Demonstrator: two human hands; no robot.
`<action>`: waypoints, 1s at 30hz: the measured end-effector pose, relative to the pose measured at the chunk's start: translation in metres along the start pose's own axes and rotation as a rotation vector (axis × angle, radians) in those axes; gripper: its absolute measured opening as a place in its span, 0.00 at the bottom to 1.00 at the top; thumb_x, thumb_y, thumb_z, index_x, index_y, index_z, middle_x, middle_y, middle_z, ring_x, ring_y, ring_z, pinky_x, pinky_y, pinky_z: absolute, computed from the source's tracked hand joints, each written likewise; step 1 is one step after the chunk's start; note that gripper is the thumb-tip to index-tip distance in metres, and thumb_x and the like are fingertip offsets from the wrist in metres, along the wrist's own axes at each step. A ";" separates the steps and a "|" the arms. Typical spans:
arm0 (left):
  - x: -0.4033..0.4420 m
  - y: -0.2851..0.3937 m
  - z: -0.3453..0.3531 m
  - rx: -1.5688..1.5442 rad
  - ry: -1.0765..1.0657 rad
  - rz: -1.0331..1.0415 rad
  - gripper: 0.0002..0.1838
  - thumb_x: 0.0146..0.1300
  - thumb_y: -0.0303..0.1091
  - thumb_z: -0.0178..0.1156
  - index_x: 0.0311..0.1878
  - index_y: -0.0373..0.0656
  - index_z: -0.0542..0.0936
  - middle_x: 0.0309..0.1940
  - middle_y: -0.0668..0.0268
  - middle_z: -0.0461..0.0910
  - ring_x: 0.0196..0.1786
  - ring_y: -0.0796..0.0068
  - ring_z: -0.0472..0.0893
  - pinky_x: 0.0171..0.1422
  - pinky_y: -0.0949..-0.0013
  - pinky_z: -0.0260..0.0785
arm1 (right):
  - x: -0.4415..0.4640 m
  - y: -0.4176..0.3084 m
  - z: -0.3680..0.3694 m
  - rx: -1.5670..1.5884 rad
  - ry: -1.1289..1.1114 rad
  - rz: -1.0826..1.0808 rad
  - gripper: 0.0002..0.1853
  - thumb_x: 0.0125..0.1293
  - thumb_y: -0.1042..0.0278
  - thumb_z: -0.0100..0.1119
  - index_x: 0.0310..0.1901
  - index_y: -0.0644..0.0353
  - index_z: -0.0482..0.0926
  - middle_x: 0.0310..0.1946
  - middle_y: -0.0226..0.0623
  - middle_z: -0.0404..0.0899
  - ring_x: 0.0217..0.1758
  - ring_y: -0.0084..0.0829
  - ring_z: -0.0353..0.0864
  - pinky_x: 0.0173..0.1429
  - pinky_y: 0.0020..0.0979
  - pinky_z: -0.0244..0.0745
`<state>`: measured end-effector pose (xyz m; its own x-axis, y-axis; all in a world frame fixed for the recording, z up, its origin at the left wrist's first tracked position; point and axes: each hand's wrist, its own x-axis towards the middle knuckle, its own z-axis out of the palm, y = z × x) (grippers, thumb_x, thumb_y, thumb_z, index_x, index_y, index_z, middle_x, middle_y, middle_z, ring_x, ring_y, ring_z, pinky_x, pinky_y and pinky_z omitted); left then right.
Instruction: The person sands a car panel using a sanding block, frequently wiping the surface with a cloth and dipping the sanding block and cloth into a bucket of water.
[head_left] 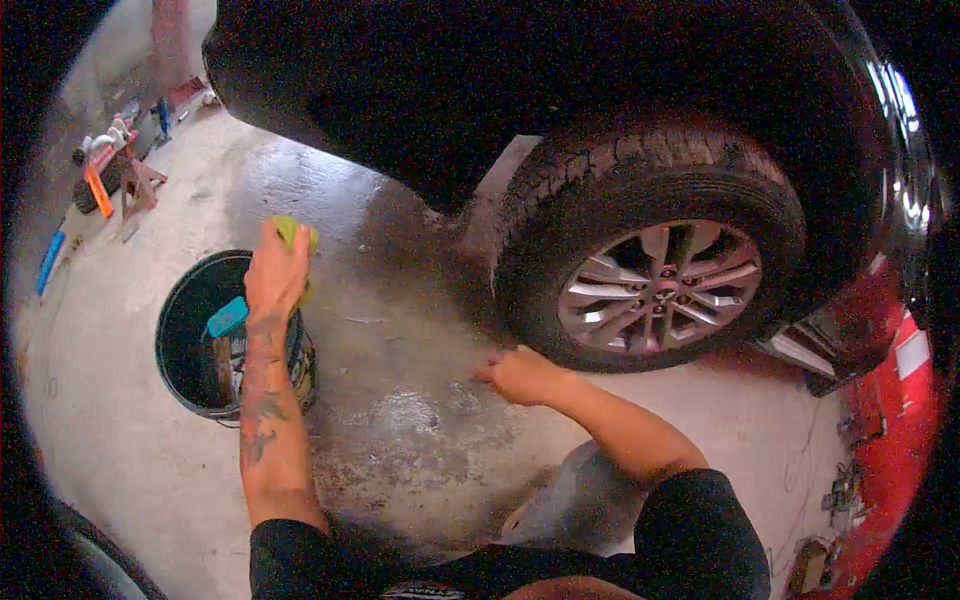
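My left hand is closed around a yellow-green sponge or cloth, over the right rim of a dark bucket. Inside the bucket are a teal brush or sponge and other items partly hidden by my forearm. My right hand is held over the wet floor, just left of the wheel's lower edge. Its fingers look curled, and whether they hold anything is too small to make out. The black tyre surrounds a silver multi-spoke rim.
The dark vehicle body hangs over the top of the view. A jack stand, an orange object and a blue object stand or lie at the far left. Something red runs along the right edge.
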<state>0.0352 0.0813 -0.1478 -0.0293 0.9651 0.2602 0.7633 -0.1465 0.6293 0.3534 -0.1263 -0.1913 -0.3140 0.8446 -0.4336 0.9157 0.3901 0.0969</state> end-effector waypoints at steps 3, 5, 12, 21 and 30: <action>0.015 0.054 -0.028 -0.287 0.301 0.176 0.32 0.64 0.53 0.58 0.63 0.42 0.63 0.48 0.41 0.80 0.51 0.38 0.80 0.55 0.47 0.71 | 0.003 0.003 -0.014 0.021 0.203 0.003 0.22 0.68 0.62 0.53 0.64 0.48 0.72 0.47 0.44 0.81 0.49 0.49 0.81 0.49 0.49 0.76; 0.016 0.103 -0.051 -0.374 0.548 0.462 0.32 0.64 0.53 0.59 0.62 0.43 0.62 0.45 0.42 0.81 0.49 0.39 0.81 0.54 0.47 0.72 | 0.010 0.005 -0.016 -0.036 0.207 0.036 0.22 0.69 0.62 0.53 0.65 0.47 0.71 0.49 0.44 0.80 0.51 0.49 0.81 0.51 0.49 0.75; 0.020 0.266 -0.102 -0.311 0.928 1.127 0.26 0.59 0.37 0.63 0.61 0.45 0.71 0.51 0.49 0.77 0.53 0.46 0.79 0.60 0.50 0.71 | 0.019 0.012 -0.022 0.123 -0.022 0.069 0.24 0.70 0.60 0.53 0.67 0.47 0.70 0.56 0.45 0.78 0.59 0.48 0.77 0.58 0.49 0.73; 0.086 0.169 0.037 0.151 0.983 1.387 0.23 0.56 0.41 0.62 0.57 0.71 0.73 0.55 0.68 0.70 0.55 0.63 0.71 0.56 0.55 0.63 | 0.023 0.028 -0.038 0.228 0.063 0.080 0.23 0.70 0.58 0.53 0.67 0.46 0.70 0.57 0.45 0.76 0.61 0.49 0.75 0.61 0.50 0.71; 0.045 0.075 0.121 0.402 -0.053 0.935 0.37 0.48 0.37 0.71 0.65 0.58 0.70 0.59 0.55 0.71 0.60 0.53 0.72 0.59 0.52 0.68 | 0.047 0.054 -0.004 0.545 0.276 0.040 0.19 0.71 0.58 0.54 0.61 0.52 0.74 0.45 0.46 0.81 0.50 0.49 0.80 0.53 0.46 0.74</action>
<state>0.1699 0.1403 -0.1774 0.7111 0.5116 0.4822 0.6266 -0.7723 -0.1045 0.3876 -0.0643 -0.2029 -0.2637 0.9470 -0.1837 0.9016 0.1743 -0.3959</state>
